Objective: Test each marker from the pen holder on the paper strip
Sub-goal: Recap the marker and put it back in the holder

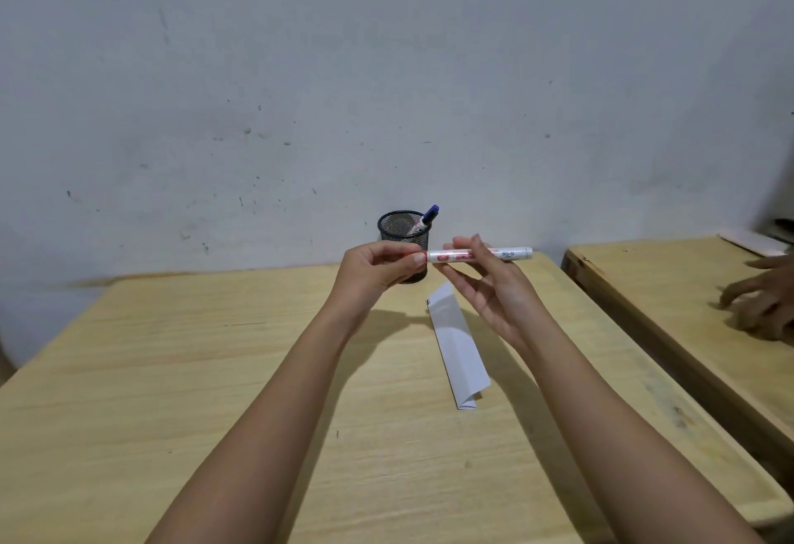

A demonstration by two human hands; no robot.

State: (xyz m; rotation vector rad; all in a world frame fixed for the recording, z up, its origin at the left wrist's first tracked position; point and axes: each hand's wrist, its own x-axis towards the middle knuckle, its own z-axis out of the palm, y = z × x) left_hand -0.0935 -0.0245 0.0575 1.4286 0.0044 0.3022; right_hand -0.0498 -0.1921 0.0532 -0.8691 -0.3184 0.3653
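From the head camera, both bare forearms reach forward over a pale wooden worktop (215,371) that stands against a scuffed grey wall (343,70). The right hand (494,290) holds a white marker (481,254) level above the worktop, fingers curled around the middle of its barrel, which carries red print. The left hand (378,264) closes on the marker's left end, thumb and fingertips pinched there; whether a cap sits under those fingers cannot be told. Just behind the hands, a black mesh pen holder (404,234) stands near the far edge of the worktop, partly hidden by the left hand. One blue-capped marker (426,219) leans in it, cap up against the right rim. A folded white paper strip (457,346) lies flat on the worktop below the right hand, running away from the camera. On a second wooden table (644,285) at the right, another person's hand (760,298) rests, blurred.
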